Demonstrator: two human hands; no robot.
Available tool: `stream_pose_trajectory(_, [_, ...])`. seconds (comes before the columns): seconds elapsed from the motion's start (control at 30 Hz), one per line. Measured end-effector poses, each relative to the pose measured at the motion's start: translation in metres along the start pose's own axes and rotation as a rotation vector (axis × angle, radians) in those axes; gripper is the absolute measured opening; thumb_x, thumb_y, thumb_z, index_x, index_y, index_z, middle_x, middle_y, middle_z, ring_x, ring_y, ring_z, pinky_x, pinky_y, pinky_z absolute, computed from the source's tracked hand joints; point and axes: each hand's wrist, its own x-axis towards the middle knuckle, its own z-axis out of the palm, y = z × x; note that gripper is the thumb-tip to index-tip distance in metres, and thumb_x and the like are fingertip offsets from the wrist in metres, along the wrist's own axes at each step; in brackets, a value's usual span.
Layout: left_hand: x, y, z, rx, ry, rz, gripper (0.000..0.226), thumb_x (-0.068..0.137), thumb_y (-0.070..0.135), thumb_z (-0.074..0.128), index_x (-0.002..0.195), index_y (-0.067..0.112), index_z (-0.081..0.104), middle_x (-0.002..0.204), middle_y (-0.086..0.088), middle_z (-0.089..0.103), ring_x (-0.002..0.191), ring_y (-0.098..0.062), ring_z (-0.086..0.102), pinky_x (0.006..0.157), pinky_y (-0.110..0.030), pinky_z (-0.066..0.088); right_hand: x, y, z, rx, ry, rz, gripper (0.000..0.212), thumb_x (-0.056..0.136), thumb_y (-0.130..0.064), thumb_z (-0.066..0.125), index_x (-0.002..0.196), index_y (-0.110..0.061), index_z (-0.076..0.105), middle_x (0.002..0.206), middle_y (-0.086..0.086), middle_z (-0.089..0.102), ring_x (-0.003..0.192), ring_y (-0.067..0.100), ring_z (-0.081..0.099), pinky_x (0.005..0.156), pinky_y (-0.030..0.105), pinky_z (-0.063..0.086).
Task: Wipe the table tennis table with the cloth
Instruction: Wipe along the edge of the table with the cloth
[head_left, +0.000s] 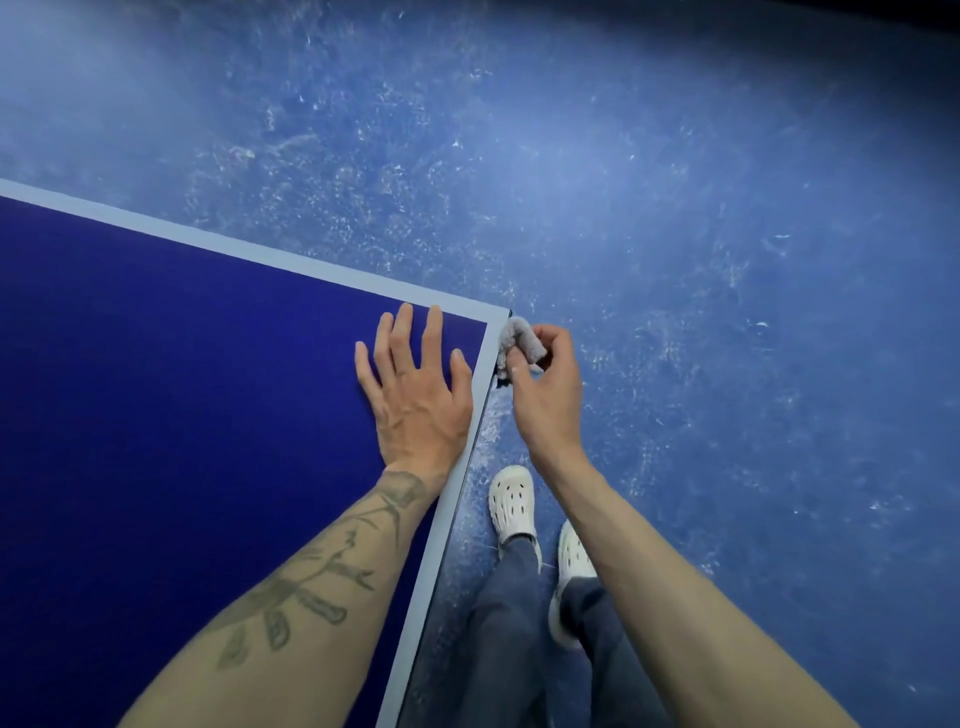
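The dark blue surface (156, 389) of the table tennis table fills the left half of the frame, bordered by a pale line along its far edge and its right edge; the two lines meet at a corner just right of frame centre. The left hand (415, 395) lies palm down on the surface close to that corner, its fingers (402, 332) fully extended, spread apart and pointing toward the upper part of the frame; it holds nothing. The left forearm, marked with a tattoo, runs from the lower left of the frame up to the hand. The right hand (545, 384) is positioned just off the right edge of the surface, beside the corner. Its fingers (550, 338) are curled closed around a small bunched grey cloth (519, 338), which is pressed against the side edge of the table just below the corner. Below the right hand, in the lower centre of the frame, two white perforated shoes (511, 499) and grey trouser legs (519, 623) stand on the scuffed blue floor (675, 208), which occupies the upper and right parts of the frame.
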Motion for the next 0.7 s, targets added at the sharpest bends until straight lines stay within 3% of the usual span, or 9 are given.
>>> stream_pose_trajectory(0.07, [0.001, 0.002, -0.002, 0.001, -0.011, -0.01, 0.055, 0.106, 0.038, 0.043, 0.158, 0.02, 0.042, 0.165, -0.01, 0.034, 0.157, -0.031, 0.026, 0.129, -0.057, 0.013, -0.02, 0.007, -0.001, -0.019, -0.034, 0.037, 0.015, 0.104, -0.009, 0.064, 0.109, -0.021, 0.057, 0.102, -0.01, 0.066, 0.09, 0.006, 0.063, 0.079, 0.02, 0.053])
stream_pose_trajectory(0.17, [0.002, 0.002, -0.005, -0.003, -0.032, -0.028, 0.054, 0.106, 0.036, 0.045, 0.156, 0.018, 0.045, 0.164, -0.011, 0.036, 0.156, -0.031, 0.028, 0.129, -0.057, 0.013, -0.034, 0.015, -0.004, 0.002, -0.086, 0.122, 0.013, 0.105, -0.01, 0.064, 0.108, -0.021, 0.057, 0.102, -0.009, 0.067, 0.091, 0.01, 0.066, 0.081, 0.031, 0.058])
stream_pose_trajectory(0.27, [0.007, 0.004, -0.004, -0.051, -0.009, -0.077, 0.049, 0.104, 0.033, 0.047, 0.15, 0.014, 0.05, 0.159, -0.01, 0.04, 0.151, -0.031, 0.035, 0.129, -0.055, 0.016, -0.008, 0.003, -0.006, 0.023, -0.059, 0.111, 0.013, 0.105, -0.01, 0.064, 0.109, -0.021, 0.058, 0.099, -0.013, 0.067, 0.083, -0.004, 0.063, 0.075, 0.016, 0.052])
stream_pose_trajectory(0.37, [0.025, 0.02, 0.0, -0.107, 0.085, -0.305, 0.045, 0.104, 0.031, 0.049, 0.143, 0.011, 0.052, 0.154, -0.01, 0.043, 0.145, -0.03, 0.04, 0.127, -0.053, 0.022, 0.031, -0.016, -0.009, 0.014, -0.081, 0.083, 0.011, 0.105, -0.013, 0.065, 0.112, -0.018, 0.059, 0.101, -0.014, 0.067, 0.082, -0.008, 0.062, 0.075, 0.012, 0.049])
stream_pose_trajectory(0.47, [0.047, 0.039, 0.004, -0.129, 0.167, -0.562, 0.046, 0.103, 0.031, 0.05, 0.145, 0.011, 0.051, 0.156, -0.01, 0.043, 0.144, -0.028, 0.04, 0.124, -0.052, 0.027, 0.064, -0.025, -0.025, -0.111, -0.291, 0.05, 0.015, 0.104, -0.01, 0.065, 0.109, -0.023, 0.059, 0.091, -0.024, 0.068, 0.08, -0.006, 0.062, 0.073, 0.014, 0.049])
stream_pose_trajectory(0.7, [0.049, 0.042, 0.011, -0.023, 0.163, -0.591, 0.047, 0.102, 0.029, 0.051, 0.145, 0.01, 0.052, 0.157, -0.013, 0.043, 0.145, -0.032, 0.04, 0.121, -0.054, 0.03, 0.146, -0.057, -0.031, -0.494, -0.933, -0.079, 0.016, 0.103, -0.007, 0.064, 0.109, -0.02, 0.062, 0.102, 0.001, 0.07, 0.09, 0.021, 0.065, 0.088, 0.043, 0.057])
